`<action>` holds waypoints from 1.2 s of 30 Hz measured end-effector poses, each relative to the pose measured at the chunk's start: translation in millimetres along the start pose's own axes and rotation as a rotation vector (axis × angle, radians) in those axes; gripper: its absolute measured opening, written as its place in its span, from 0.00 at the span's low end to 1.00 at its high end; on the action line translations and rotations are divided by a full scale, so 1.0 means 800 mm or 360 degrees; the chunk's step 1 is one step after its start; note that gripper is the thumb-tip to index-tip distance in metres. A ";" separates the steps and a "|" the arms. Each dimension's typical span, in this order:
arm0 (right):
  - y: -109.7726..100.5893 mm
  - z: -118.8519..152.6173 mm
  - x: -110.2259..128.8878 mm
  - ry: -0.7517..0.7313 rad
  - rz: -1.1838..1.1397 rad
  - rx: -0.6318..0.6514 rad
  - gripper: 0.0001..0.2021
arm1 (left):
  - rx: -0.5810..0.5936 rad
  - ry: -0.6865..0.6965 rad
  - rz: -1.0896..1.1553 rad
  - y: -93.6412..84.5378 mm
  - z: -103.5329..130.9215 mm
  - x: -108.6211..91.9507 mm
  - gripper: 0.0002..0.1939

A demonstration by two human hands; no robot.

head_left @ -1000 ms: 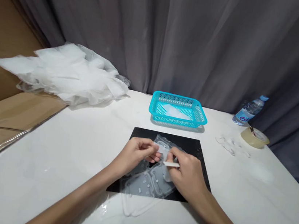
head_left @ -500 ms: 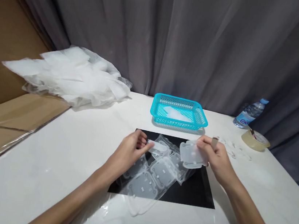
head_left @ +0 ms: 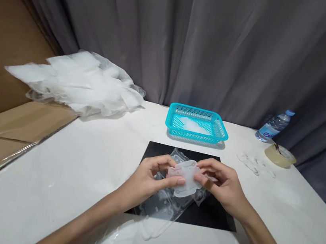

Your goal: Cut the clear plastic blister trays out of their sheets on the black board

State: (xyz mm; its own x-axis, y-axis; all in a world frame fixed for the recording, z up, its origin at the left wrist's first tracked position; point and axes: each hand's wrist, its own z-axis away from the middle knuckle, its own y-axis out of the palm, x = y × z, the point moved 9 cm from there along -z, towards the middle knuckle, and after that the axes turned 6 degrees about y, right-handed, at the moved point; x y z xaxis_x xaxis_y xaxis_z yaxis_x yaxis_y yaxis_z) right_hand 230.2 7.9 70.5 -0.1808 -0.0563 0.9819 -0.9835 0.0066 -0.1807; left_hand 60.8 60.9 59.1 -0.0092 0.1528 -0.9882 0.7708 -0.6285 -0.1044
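Observation:
Between my two hands is a translucent white plastic piece [head_left: 187, 183], roughly square with a wavy edge. My left hand [head_left: 156, 175] pinches its left side, thumb on the face and fingers behind. My right hand [head_left: 222, 182] grips its right side the same way. A thin pale sliver shows by my right fingers; I cannot make out what it is. Beneath my hands, several similar clear plastic pieces [head_left: 152, 206] overlap on a black mat [head_left: 211, 214], and some stick out past its front edge. My hands partly cover them.
A turquoise basket [head_left: 224, 136] behind the mat holds white sheets. At the back left lies a heap of white, filmy material [head_left: 92, 84] beside cardboard [head_left: 16, 118]. To the right are a water bottle [head_left: 273, 126], a tape roll [head_left: 280, 156] and small white scraps [head_left: 253, 164].
My right hand has brought the plastic piece left and slightly down to the middle. My left hand has moved right and now grips it too; the white strip it was at is no longer visible.

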 end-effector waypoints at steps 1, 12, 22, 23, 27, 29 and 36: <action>-0.003 0.001 0.001 -0.0019 0.0006 -0.0026 0.12 | -0.0005 0.0008 -0.0005 -0.002 0.000 -0.002 0.14; -0.008 0.001 0.011 -0.0140 -0.0095 -0.0151 0.09 | -0.0109 0.0074 -0.0118 -0.013 0.001 -0.017 0.12; -0.007 0.005 0.017 -0.0174 -0.0219 -0.0182 0.08 | -0.0029 0.0151 0.0050 -0.005 0.008 -0.016 0.13; -0.006 0.005 0.017 -0.0159 -0.0199 -0.0163 0.08 | 0.0031 0.0159 0.0100 -0.001 0.008 -0.018 0.13; 0.009 0.003 0.019 -0.0146 -0.0070 0.0006 0.06 | 0.0236 0.0120 0.0250 0.017 0.003 -0.017 0.23; 0.014 0.003 0.020 -0.0153 0.0006 0.0047 0.07 | 0.0193 0.0059 0.0239 0.017 -0.001 -0.013 0.18; 0.008 0.002 0.015 -0.0149 0.0199 -0.0015 0.08 | -0.0029 0.0040 0.0398 -0.001 -0.002 -0.015 0.15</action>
State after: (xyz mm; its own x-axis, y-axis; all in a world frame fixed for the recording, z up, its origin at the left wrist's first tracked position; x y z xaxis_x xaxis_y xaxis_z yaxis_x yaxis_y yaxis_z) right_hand 221.7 5.8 80.8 -0.3009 -0.1474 0.9422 -0.9535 0.0285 -0.3000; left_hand 61.2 60.5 70.9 0.1989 0.0136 -0.9799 0.7586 -0.6352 0.1451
